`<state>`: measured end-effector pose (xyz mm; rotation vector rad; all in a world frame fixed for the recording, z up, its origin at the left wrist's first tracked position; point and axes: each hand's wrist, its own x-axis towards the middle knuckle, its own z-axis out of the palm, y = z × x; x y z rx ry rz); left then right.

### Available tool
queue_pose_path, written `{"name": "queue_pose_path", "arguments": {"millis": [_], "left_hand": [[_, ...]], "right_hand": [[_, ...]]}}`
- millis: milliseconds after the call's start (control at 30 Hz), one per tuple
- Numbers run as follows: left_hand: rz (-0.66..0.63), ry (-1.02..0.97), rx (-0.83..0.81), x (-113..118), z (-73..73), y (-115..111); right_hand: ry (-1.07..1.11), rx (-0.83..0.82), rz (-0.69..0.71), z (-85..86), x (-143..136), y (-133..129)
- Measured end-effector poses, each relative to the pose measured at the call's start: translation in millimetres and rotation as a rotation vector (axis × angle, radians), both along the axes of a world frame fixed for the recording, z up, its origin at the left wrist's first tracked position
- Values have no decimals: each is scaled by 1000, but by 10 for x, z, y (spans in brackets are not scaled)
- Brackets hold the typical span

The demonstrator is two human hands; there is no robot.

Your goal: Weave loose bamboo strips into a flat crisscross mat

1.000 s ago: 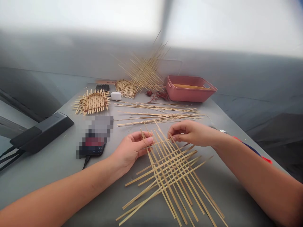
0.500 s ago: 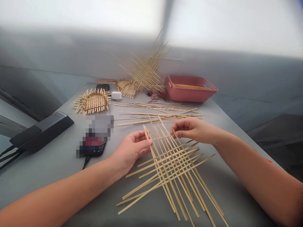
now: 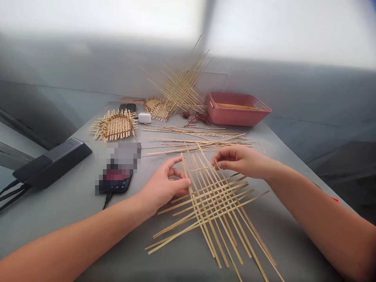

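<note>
Two sets of pale strips cross diagonally in the lattice; one strip is pinched by the right hand, the left hand lying loosely open beside it.

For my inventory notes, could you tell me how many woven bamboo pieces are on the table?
4: the lattice under both hands, a small basket base far left, another behind it, and a leaning lattice at the back.

A craft workspace: grey table strewn with bamboo strips, half-woven baskets, a pink tray.
</note>
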<state>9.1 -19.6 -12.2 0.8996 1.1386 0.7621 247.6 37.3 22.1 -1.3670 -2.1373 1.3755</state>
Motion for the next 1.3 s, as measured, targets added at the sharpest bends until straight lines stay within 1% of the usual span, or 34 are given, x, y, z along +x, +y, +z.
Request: {"name": "queue_pose_path", "arguments": {"millis": [200, 433, 600, 733, 800, 1033, 1300], "left_hand": [[52, -18, -23, 33, 8, 32], [34, -100, -30, 30, -8, 38], [43, -136, -4, 15, -29, 32], [47, -172, 18, 3, -61, 40], [53, -164, 19, -2, -74, 49], [83, -45, 71, -2, -76, 69], [92, -63, 76, 9, -66, 65]], "right_hand": [[-24, 17, -18, 16, -21, 1], [-46, 49, -31, 5, -4, 11], [-19, 35, -31, -14, 24, 19], [19, -7, -17, -28, 42, 29], [30, -27, -4, -33, 51, 39], [53, -56, 4, -41, 52, 53], [32, -45, -4, -30, 28, 52]]}}
